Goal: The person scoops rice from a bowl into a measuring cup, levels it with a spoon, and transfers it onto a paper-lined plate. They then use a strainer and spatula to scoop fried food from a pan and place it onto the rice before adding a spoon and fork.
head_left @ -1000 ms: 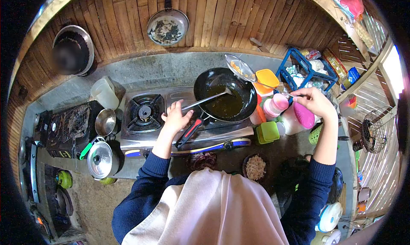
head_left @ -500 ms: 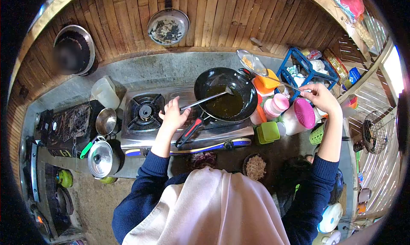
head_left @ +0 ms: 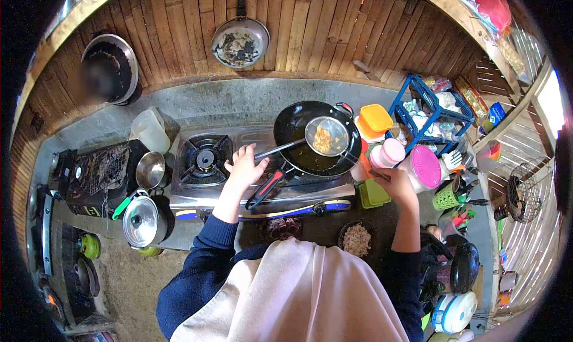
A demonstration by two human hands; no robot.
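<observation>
A black wok [head_left: 291, 116] with dark oil in it sits on the right burner, its black-and-red handle [head_left: 267, 188] towards me. Over the wok, a round mesh strainer [head_left: 342, 133] carries golden fried bits [head_left: 323, 140]. My right hand [head_left: 396, 184], at the right of the wok, is closed on the strainer's handle. My left hand [head_left: 243, 168] grips the metal handle of a spatula [head_left: 280, 148] left of the wok. The spatula's head is hidden behind the strainer.
The bare left burner [head_left: 205, 158] stands beside my left hand. Plastic tubs, a pink-lidded jar [head_left: 425, 166] and a blue rack [head_left: 441, 112] crowd the right. A bowl of chopped pale food [head_left: 357, 239] sits near me. A lidded pot [head_left: 143, 225] stands at left.
My right hand has swung down and towards me, bringing the strainer from beyond the wok's far right rim to over its middle. My left hand still grips the spatula.
</observation>
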